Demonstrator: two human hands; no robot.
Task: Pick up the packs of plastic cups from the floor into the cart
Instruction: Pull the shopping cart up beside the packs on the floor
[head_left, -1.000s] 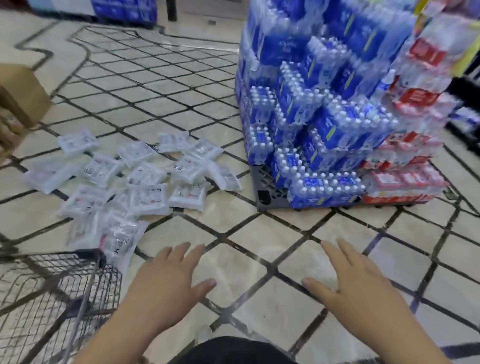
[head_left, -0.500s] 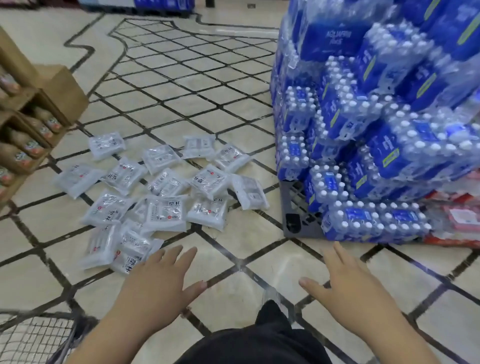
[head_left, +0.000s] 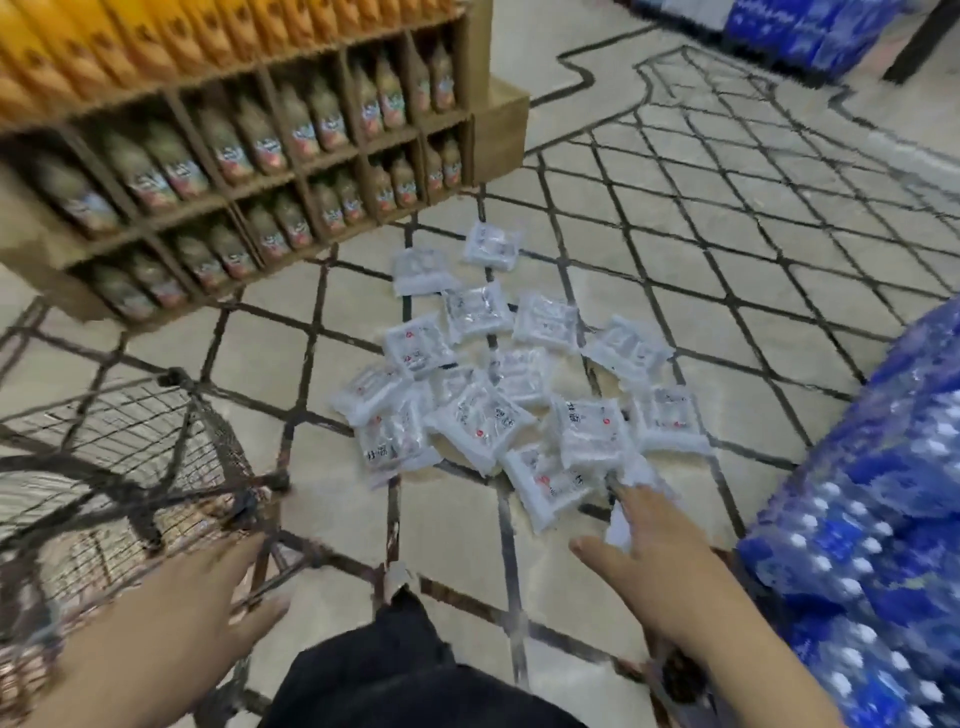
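Observation:
Several clear packs of plastic cups (head_left: 483, 421) lie scattered and partly overlapping on the tiled floor at mid-frame. My right hand (head_left: 654, 566) reaches over the nearest pack (head_left: 550, 488), fingers spread, its fingertips touching a white pack edge; nothing is gripped. My left hand (head_left: 182, 613) hovers open, fingers apart, in front of the wire cart (head_left: 119, 467), which stands at the lower left with its near corner close to the packs.
A wooden display shelf (head_left: 270, 171) of bottled drinks stands at upper left, close behind the cart. Shrink-wrapped blue water bottle packs (head_left: 872, 545) are stacked at the right. My dark trouser leg (head_left: 384, 670) shows at bottom centre.
The view has swung left and closer. The packs now lie directly ahead, the cart and shelf have come into view, and my right hand has reached forward to the nearest pack.

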